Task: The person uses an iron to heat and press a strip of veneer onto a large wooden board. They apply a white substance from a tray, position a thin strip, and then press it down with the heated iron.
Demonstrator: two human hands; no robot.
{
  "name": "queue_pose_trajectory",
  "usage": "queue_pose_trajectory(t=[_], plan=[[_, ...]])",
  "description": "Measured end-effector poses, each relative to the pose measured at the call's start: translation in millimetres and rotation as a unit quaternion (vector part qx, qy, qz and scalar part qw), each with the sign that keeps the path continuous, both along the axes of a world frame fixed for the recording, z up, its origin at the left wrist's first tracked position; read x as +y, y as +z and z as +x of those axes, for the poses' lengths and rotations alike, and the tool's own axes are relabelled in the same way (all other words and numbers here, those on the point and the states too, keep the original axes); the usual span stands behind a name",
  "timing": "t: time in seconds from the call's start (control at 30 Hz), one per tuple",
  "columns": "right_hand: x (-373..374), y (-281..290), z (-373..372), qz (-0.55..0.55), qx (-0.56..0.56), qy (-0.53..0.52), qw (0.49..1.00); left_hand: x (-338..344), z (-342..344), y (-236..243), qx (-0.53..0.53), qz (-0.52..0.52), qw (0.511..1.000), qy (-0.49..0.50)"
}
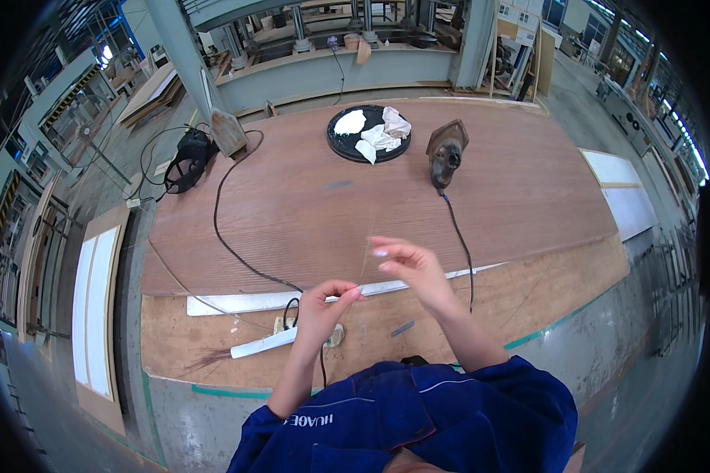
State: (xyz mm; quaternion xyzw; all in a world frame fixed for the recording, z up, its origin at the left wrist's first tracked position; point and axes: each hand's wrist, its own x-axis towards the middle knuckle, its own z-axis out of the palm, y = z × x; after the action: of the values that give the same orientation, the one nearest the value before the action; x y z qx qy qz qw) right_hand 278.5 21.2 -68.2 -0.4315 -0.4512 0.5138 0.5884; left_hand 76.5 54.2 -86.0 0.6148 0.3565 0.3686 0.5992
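Note:
My left hand (323, 309) is closed in a pinch, thumb against forefinger, on the lower end of a thin tan strip (366, 256) that stands nearly upright. My right hand (418, 274) is beside the strip, thumb and fingers apart; any contact with it is too fine to make out. Both hands are above the near edge of a brown wood-grain panel (308, 189). Below my left forearm, a white paper roll (264, 344) holds a bundle of thin brown strips (207, 359) that fan out at its left end.
A dark electric iron (446, 162) rests at the panel's far right, its cord (461, 236) trailing toward me. A round black tray (343, 148) bears white cloths (383, 135). Another black cable (221, 225) crosses the left side. Beyond stands a grey press frame (355, 75).

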Motion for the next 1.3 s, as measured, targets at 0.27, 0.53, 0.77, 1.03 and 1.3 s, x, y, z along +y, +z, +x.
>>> queue_pose_trajectory(t=[0.27, 0.53, 0.77, 1.03, 1.3], plan=[[1, 1, -11, -0.012, 0.002, 0.039, 0.999, -3, 9, 0, 0.009, 0.001, 1.000, -0.020], [-3, 14, 0, -0.010, -0.125, 0.017, 0.992, 13, 0, 25, 0.079, 0.196, 0.966, 0.149], [-4, 8, -14, 0.032, -0.240, -0.013, 0.970, 17, 20, 49, 0.072, 0.293, 0.952, 0.042], [-7, -11, -10, 0.006, -0.244, 0.024, 0.969, 31, 22, 37, -0.049, 0.181, 0.979, 0.084], [-37, -70, -5, -0.100, -0.133, 0.065, 0.984, 47, 9, 35, -0.124, 0.062, 0.985, 0.099]])
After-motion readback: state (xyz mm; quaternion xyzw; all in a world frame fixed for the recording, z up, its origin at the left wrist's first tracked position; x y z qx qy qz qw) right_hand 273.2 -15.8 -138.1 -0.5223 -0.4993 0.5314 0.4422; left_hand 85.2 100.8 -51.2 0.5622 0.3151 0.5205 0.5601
